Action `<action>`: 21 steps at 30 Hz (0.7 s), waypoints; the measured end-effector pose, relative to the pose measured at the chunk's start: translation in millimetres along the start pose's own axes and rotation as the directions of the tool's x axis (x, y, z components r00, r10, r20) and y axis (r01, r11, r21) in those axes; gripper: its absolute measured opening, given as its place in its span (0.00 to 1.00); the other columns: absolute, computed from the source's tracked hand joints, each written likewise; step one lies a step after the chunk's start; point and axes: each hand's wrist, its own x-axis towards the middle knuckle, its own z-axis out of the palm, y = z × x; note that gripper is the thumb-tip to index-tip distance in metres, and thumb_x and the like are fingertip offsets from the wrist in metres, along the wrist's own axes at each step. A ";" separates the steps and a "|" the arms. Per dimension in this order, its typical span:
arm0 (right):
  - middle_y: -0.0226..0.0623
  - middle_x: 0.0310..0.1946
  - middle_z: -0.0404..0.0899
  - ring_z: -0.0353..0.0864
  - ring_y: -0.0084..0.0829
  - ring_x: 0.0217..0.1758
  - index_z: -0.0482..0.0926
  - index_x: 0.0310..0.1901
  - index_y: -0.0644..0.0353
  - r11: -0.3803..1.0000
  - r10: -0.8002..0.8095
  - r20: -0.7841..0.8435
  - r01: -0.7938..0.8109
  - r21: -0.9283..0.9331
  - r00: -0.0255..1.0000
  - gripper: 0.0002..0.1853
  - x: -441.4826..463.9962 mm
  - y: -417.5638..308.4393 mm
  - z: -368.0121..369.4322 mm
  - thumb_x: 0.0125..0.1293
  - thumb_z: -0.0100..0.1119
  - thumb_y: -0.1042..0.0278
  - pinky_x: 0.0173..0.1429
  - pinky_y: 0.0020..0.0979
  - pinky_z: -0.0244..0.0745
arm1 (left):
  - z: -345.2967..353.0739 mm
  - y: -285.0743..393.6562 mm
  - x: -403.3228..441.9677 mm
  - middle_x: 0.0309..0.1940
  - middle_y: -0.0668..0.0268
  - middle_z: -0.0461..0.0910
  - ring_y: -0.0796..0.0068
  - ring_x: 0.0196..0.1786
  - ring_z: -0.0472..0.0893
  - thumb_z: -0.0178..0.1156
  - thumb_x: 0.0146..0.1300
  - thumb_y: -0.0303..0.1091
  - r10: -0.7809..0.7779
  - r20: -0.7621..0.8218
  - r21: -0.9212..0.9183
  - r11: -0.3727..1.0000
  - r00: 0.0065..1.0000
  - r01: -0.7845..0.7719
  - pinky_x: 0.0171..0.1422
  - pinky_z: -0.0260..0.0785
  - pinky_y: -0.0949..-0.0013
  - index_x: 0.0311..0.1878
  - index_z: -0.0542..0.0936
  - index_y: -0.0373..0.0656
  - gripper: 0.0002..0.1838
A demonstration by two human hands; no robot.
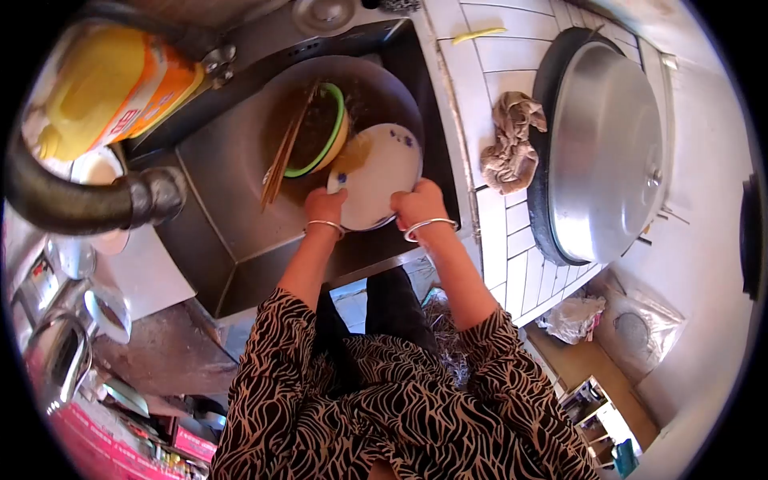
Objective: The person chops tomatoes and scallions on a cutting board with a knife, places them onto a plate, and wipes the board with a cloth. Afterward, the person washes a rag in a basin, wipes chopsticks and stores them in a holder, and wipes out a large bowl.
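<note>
A white plate with blue flower marks is held between my two hands over a large round basin of murky water in the sink. My left hand grips the plate's left edge, fingers closed on it. On the right edge, my right hand is closed round the rim. Behind the plate, a bowl with a green rim sits tilted in the basin. Several wooden chopsticks lean across the bowl's left side. The plate's far part reaches over the basin water.
A metal faucet juts in from the left, below a yellow jug. Right of the sink, a brown cloth lies on the tiled counter beside a big lidded pan. A yellow strip lies farther back.
</note>
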 end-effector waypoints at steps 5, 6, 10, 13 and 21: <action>0.34 0.10 0.65 0.62 0.25 0.06 0.70 0.27 0.68 0.995 0.087 0.067 -0.085 -0.044 0.994 0.06 -24.1 -24.8 -18.5 0.44 0.52 0.79 0.08 0.28 0.52 | -0.1 9.7 -14.0 0.22 0.60 0.77 0.73 0.25 0.75 0.61 0.53 0.34 0.001 0.068 -0.171 0.985 0.998 0.011 0.31 0.67 0.67 0.28 0.77 0.32 0.11; 0.33 0.11 0.65 0.62 0.24 0.07 0.70 0.27 0.67 0.996 0.091 0.091 -0.089 -0.025 0.992 0.06 -26.8 -26.0 -21.5 0.44 0.52 0.79 0.09 0.28 0.52 | -3.2 7.4 -12.8 0.23 0.61 0.77 0.74 0.25 0.75 0.60 0.54 0.34 0.015 0.090 -0.217 0.976 0.996 0.005 0.32 0.67 0.68 0.29 0.78 0.33 0.11; 0.31 0.12 0.63 0.60 0.22 0.08 0.69 0.27 0.66 0.992 0.126 0.136 -0.128 0.005 0.983 0.06 -41.6 -27.2 -33.5 0.44 0.52 0.79 0.10 0.28 0.51 | -11.0 10.5 -21.8 0.28 0.63 0.79 0.75 0.29 0.77 0.57 0.59 0.37 0.007 0.200 -0.409 0.909 0.980 0.077 0.35 0.69 0.69 0.35 0.79 0.35 0.13; 0.32 0.13 0.63 0.58 0.21 0.08 0.68 0.27 0.66 0.988 0.132 0.161 -0.143 0.057 0.978 0.06 -46.6 -26.7 -36.2 0.44 0.52 0.78 0.10 0.28 0.51 | -18.5 20.0 -28.8 0.34 0.63 0.80 0.74 0.35 0.79 0.56 0.61 0.39 -0.013 0.238 -0.587 0.795 0.971 0.155 0.40 0.71 0.69 0.41 0.78 0.36 0.14; 0.32 0.11 0.63 0.62 0.24 0.08 0.68 0.28 0.67 0.983 0.119 0.321 -0.157 0.094 0.939 0.07 -42.8 -28.7 -43.1 0.48 0.53 0.74 0.10 0.29 0.54 | -54.8 53.5 -67.9 0.45 0.61 0.78 0.67 0.46 0.78 0.55 0.59 0.30 0.019 0.503 -0.657 0.658 0.864 0.368 0.51 0.72 0.64 0.52 0.71 0.37 0.17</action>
